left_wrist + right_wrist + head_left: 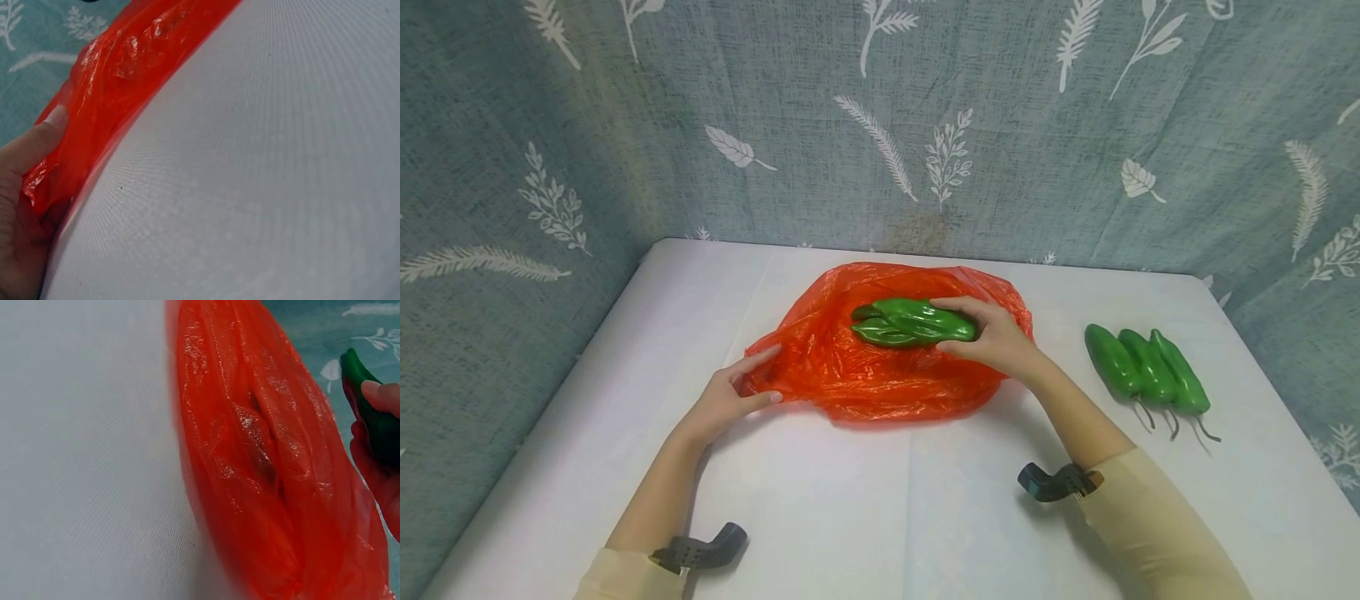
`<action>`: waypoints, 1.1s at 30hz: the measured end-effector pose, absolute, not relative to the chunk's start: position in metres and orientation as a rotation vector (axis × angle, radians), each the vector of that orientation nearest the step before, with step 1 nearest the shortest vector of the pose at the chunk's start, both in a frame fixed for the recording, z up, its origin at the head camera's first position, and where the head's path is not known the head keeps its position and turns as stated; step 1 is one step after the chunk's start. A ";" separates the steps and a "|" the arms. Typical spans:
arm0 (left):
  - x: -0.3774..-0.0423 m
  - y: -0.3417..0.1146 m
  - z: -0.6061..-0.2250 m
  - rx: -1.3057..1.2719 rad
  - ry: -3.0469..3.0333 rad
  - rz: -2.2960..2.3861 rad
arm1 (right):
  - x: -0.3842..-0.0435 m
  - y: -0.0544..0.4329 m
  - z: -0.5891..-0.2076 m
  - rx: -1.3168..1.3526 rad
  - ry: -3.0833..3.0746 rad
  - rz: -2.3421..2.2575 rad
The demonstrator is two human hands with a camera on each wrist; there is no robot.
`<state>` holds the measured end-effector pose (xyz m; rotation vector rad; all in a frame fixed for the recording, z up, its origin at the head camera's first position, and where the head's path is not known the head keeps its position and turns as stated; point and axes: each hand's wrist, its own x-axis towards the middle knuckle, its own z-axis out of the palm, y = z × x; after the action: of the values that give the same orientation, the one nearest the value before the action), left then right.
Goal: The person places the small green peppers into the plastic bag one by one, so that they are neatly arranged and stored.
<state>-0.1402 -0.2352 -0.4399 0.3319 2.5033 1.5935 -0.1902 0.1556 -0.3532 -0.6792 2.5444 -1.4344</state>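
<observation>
The right hand [997,335] grasps green peppers [913,321] by their right end, thumb on one side and fingers on the other. They look like a bunch rather than one, though the count is unclear. They are over the middle of the red bag [910,407]; whether any lie within its folds cannot be told. The left hand [721,406] is at the bag's left end, thumb and finger apart with film between them; whether it pinches the film cannot be told.

Right of the bag, near the bench's right edge, three more peppers [1147,375] lie side by side, stems toward the person. The bench [835,517] is white and spreads around the bag; behind it hangs a leaf-printed curtain [808,200].

The likeliest trouble is the bunch slipping apart, since glossy skins sit in a one-ended grasp. The thin, crumpled film could also snag on the right hand's fingers, or slide along the bench if the left hand's hold is slack.
</observation>
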 end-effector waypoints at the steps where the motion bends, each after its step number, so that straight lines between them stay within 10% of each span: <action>1: -0.140 -0.235 -0.440 0.330 2.505 1.592 | -0.192 0.154 -0.354 -0.694 2.535 -1.433; 33: -0.140 -0.236 -0.440 0.359 2.518 1.594 | -0.208 0.130 -0.394 -0.636 2.506 -1.319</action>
<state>-0.1396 -0.2356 -0.4396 0.3592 2.5181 1.5939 -0.2078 0.1296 -0.3940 -0.6357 2.5059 -1.3192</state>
